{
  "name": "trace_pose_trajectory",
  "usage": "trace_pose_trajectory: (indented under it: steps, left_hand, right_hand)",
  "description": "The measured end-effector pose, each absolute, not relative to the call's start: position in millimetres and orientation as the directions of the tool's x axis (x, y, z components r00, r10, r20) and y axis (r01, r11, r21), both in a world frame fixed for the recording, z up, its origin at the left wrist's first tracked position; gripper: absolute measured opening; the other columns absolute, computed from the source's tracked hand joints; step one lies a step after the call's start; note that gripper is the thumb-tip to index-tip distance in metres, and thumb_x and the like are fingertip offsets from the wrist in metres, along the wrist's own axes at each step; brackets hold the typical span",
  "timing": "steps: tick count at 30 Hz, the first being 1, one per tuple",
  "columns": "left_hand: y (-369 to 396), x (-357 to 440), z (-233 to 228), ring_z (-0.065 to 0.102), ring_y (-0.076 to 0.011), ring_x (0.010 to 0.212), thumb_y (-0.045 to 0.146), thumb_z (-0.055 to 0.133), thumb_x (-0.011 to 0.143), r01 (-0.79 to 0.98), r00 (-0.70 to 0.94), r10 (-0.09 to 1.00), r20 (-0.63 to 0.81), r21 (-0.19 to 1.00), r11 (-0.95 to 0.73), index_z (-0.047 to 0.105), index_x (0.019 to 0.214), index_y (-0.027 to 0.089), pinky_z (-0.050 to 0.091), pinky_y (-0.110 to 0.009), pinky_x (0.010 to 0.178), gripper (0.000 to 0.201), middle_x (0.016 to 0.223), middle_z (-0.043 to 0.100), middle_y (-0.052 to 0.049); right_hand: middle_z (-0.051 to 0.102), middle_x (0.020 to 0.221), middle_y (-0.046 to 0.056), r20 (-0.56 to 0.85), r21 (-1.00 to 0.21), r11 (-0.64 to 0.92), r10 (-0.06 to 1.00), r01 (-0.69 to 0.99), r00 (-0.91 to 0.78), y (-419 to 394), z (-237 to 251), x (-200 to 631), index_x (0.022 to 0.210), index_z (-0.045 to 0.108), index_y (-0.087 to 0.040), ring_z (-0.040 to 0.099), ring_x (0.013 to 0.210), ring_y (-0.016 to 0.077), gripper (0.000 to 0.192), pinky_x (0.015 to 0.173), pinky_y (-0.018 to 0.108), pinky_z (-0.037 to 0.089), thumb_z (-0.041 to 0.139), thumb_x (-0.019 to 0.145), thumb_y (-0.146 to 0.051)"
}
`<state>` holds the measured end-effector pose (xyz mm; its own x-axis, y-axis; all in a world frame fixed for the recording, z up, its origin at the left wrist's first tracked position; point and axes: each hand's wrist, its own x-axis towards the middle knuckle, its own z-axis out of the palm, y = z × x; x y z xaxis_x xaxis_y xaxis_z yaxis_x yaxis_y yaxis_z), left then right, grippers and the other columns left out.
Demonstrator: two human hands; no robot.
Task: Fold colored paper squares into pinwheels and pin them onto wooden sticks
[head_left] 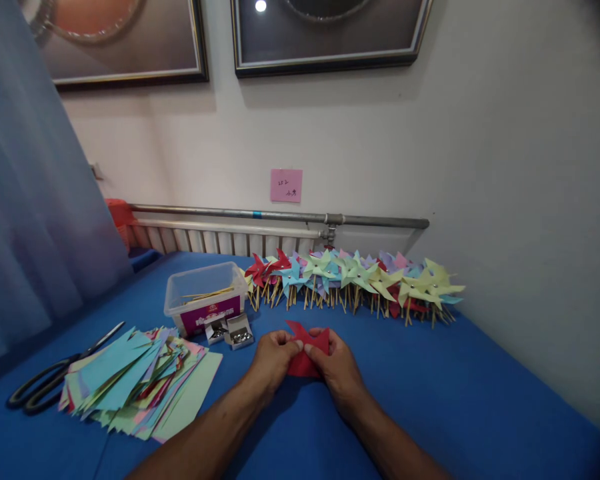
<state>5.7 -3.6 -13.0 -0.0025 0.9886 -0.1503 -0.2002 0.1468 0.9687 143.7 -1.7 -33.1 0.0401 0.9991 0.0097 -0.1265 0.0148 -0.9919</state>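
Both my hands grip one red paper piece (305, 365) above the blue cloth, its upper corners cut and partly folded inward. My left hand (273, 360) pinches its left side, thumb near the centre. On the right side, my right hand (341, 369) holds it with the thumb also pressed near the middle. The fingers behind the paper are hidden. Just left of my hands stand two small boxes, a left one (216, 330) and a right one (240, 332), with shiny metal pieces inside. Behind them is a clear plastic tub (180, 293) holding thin wooden sticks.
Many-coloured paper pinwheels (350, 273) on sticks lie in a long row at the back. A pile of cut paper sheets (140, 380) lies at left beside black-handled scissors (55, 377). A radiator (220, 240) and pipe run along the wall; a blue curtain (35, 200) hangs left.
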Motion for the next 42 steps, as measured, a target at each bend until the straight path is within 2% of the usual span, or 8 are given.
trace_pose_trajectory:
  steps: [8,13,18,24,32,42]
  left_hand:
    - [-6,3,-6,0.042,-0.0083,0.048,0.048,0.082,0.055,-0.299,0.020,0.987,-0.160,0.941,0.159,0.051,0.056,0.018,0.032,-0.023,0.051,0.043,0.049,0.050,0.005]
    - [-6,2,-4,0.045,-0.0089,0.049,0.043,0.080,0.056,-0.227,0.024,0.992,-0.125,0.966,0.127,0.057,0.061,0.017,0.032,-0.023,0.051,0.035,0.052,0.055,0.003]
    - [-5,5,-7,0.044,-0.0083,0.046,0.033,0.080,0.054,-0.140,0.028,0.991,-0.133,0.981,0.136,0.057,0.058,0.016,0.030,-0.023,0.050,0.029,0.050,0.056,0.002]
    - [-1,2,-11,0.043,-0.0078,0.044,0.030,0.080,0.055,-0.176,0.043,0.988,-0.151,0.972,0.156,0.057,0.059,0.017,0.030,-0.022,0.048,0.028,0.049,0.055,0.004]
    - [4,2,-22,0.041,-0.0073,0.044,0.031,0.080,0.052,-0.164,0.054,0.993,-0.106,0.980,0.113,0.051,0.056,0.018,0.030,-0.022,0.047,0.032,0.048,0.052,0.005]
    - [2,3,-22,0.041,-0.0074,0.045,0.033,0.079,0.053,-0.154,0.025,0.995,-0.102,0.983,0.104,0.052,0.058,0.018,0.029,-0.022,0.046,0.031,0.050,0.052,0.005]
  right_hand:
    - [0.076,0.081,0.004,0.020,-0.994,0.031,0.995,-0.108,0.097,2,-30,150,0.095,0.064,-0.020,0.071,0.071,0.0245,0.041,0.066,0.035,0.055,0.078,0.060,-0.036]
    - [0.076,0.082,0.005,0.018,-0.993,0.030,0.994,-0.111,0.106,-1,-23,152,0.094,0.063,-0.021,0.070,0.071,0.0245,0.039,0.067,0.036,0.055,0.077,0.060,-0.035]
    - [0.077,0.080,0.004,0.030,-0.996,0.038,0.995,-0.084,0.093,1,-28,152,0.095,0.063,-0.021,0.070,0.067,0.0232,0.040,0.064,0.034,0.054,0.077,0.061,-0.036]
    - [0.077,0.083,0.004,0.025,-0.998,0.027,0.999,-0.056,0.029,-2,-29,152,0.100,0.064,-0.020,0.071,0.071,0.0232,0.042,0.066,0.034,0.055,0.076,0.063,-0.035]
    - [0.077,0.085,0.006,0.024,-0.999,0.025,0.999,-0.047,0.023,-6,-22,150,0.101,0.065,-0.018,0.070,0.072,0.0232,0.043,0.066,0.033,0.053,0.076,0.062,-0.033]
    - [0.075,0.084,0.004,0.033,-0.996,0.035,0.999,-0.083,0.027,-7,-23,147,0.098,0.063,-0.019,0.068,0.071,0.0215,0.041,0.065,0.031,0.052,0.077,0.063,-0.035]
